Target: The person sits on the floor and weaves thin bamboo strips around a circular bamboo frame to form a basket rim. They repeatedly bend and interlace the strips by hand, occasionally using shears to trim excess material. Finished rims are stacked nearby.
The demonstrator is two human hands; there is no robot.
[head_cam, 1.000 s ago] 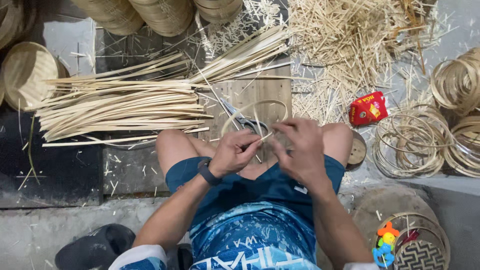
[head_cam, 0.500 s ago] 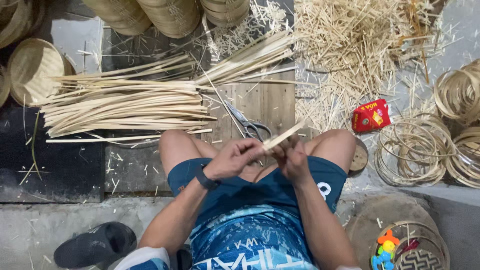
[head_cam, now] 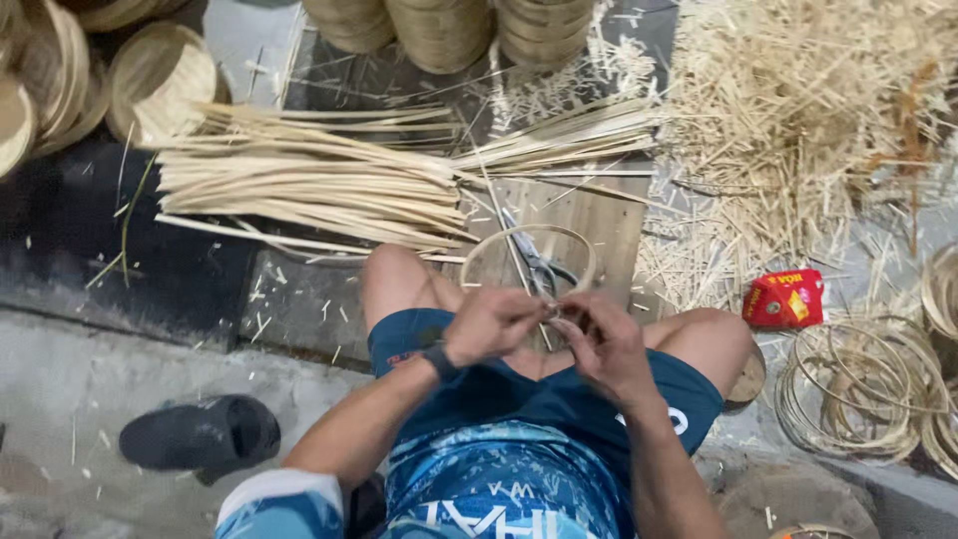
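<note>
Left hand (head_cam: 494, 324) + right hand (head_cam: 604, 344) | pinch one bamboo hoop (head_cam: 527, 234)

Counts around the two hands

One thin bamboo strip bent into a hoop (head_cam: 526, 238) just beyond the hands, one pair of metal scissors (head_cam: 540, 266) under it, one red printed packet (head_cam: 784, 298) to the right, one dark rubber sandal (head_cam: 201, 436) down to the left, three stacks of round bamboo frames (head_cam: 444, 30) far ahead (loose pale bamboo strips (head_cam: 309, 185) and finished rings too many to count).
</note>
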